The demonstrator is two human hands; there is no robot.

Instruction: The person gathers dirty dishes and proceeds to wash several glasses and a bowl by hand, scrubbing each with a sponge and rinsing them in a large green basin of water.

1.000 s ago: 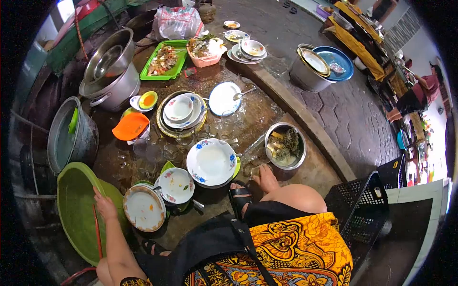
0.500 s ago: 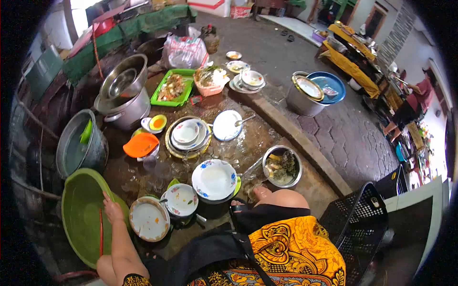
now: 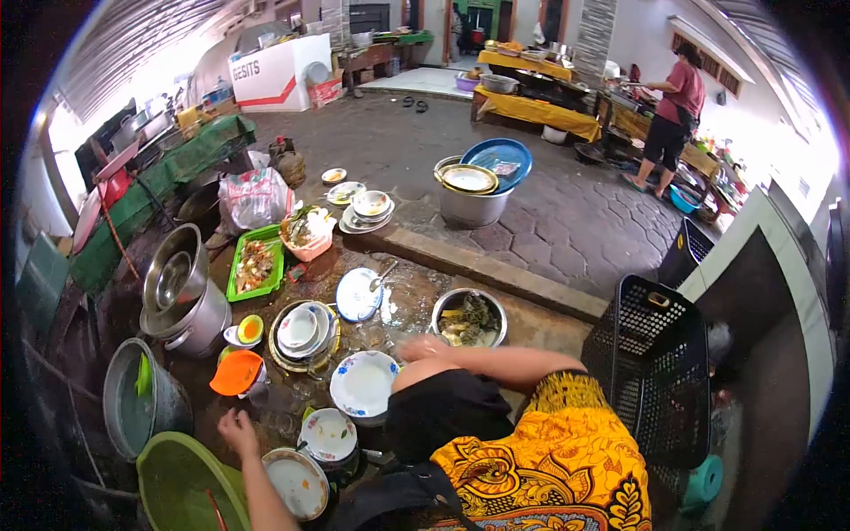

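My left hand (image 3: pixel 237 432) is off the rim of the green basin (image 3: pixel 190 445), between the basin and the orange bowl (image 3: pixel 236 373). Its fingers look loosely bent and apart, with nothing seen in them. My right hand (image 3: pixel 421 347) reaches across my knee, smeared by motion; its fingers cannot be made out. It is near a floral-rimmed white bowl (image 3: pixel 365 382) and a metal bowl of food scraps (image 3: pixel 496 305). Closer to me sit a smaller floral bowl (image 3: pixel 328 434) and a brown-rimmed plate (image 3: pixel 295 482) with food bits.
Stacked bowls (image 3: pixel 299 327), a plate with a spoon (image 3: pixel 358 295) and a green tray of scraps (image 3: pixel 255 263) lie on the wet floor. A low concrete kerb (image 3: pixel 513 276) runs behind. Black crates (image 3: pixel 651 354) stand at right. A person (image 3: pixel 677 111) stands farther back.
The view has tilted up and turned, showing more of the yard. My left hand has let go of the green basin's rim. My right arm has come into view, stretched leftward over my knee.
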